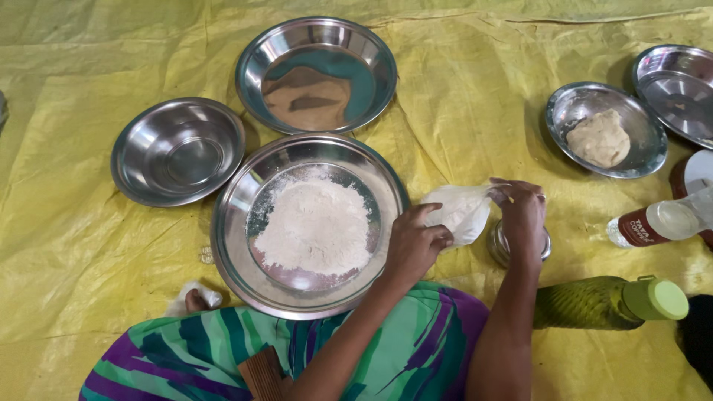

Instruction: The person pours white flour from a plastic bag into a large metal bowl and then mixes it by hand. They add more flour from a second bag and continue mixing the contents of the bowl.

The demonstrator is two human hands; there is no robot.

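A wide steel plate (236,223) in front of me holds a heap of white flour (316,223). Just right of its rim, both my hands hold a white plastic bag (460,212). My left hand (414,243) grips the bag's lower left side. My right hand (520,215) pinches its upper right end, above a small steel cup (499,246) that it partly hides.
An empty steel bowl (178,151) lies at left and an empty steel plate (316,74) behind. At right, a steel bowl (646,141) holds a dough ball (600,138), beside another plate (677,90), a clear bottle (657,223) and a green bottle (613,301). Yellow sheet (82,245) underneath.
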